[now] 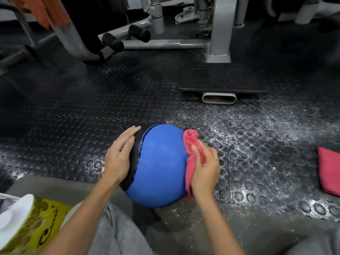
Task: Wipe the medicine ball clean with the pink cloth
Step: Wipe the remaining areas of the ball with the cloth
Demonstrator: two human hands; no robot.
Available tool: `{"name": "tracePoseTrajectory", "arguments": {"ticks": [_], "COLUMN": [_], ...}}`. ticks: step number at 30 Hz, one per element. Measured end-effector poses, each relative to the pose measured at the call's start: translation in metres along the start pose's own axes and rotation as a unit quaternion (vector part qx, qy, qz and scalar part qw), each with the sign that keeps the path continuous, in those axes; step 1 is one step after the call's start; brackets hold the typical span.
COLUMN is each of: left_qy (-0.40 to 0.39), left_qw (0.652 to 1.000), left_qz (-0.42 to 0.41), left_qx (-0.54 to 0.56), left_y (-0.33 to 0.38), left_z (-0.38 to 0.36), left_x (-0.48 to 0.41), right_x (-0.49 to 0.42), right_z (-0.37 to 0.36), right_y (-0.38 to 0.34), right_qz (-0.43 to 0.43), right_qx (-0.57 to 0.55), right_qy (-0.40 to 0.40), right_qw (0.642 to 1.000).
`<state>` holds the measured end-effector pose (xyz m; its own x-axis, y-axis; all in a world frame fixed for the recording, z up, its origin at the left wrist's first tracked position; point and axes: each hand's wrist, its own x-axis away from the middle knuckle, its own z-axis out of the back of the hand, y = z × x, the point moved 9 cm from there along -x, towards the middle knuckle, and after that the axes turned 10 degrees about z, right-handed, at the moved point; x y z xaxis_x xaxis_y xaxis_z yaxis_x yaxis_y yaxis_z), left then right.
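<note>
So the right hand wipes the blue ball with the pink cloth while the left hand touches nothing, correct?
No: the head view shows the left hand resting flat on the black side of the ball. The right hand does hold the pink cloth against it.
</note>
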<state>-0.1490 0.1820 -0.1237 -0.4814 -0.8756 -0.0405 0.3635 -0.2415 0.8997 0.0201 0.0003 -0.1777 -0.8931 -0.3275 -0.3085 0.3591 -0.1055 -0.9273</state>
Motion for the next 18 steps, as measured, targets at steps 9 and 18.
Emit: {"name": "tracePoseTrajectory", "arguments": {"ticks": [9,18], "left_qy": [0.037,0.067], "left_qw": [0.992,0.965], "left_qz": [0.079,0.149], "left_qx": [-0.091,-0.203], "left_y": [0.017,0.038], "left_z": [-0.013,-0.043], "left_x": [-0.02,-0.018], "right_x": [-0.037,-0.09], "right_z": [-0.02,-0.014], "right_y": [-0.063,-0.025], "right_qz": [0.121,-0.024], "right_qx": [0.15,0.06], "right_qy": [-0.12,-0.136], "right_qw": [0.974,0.989]}}
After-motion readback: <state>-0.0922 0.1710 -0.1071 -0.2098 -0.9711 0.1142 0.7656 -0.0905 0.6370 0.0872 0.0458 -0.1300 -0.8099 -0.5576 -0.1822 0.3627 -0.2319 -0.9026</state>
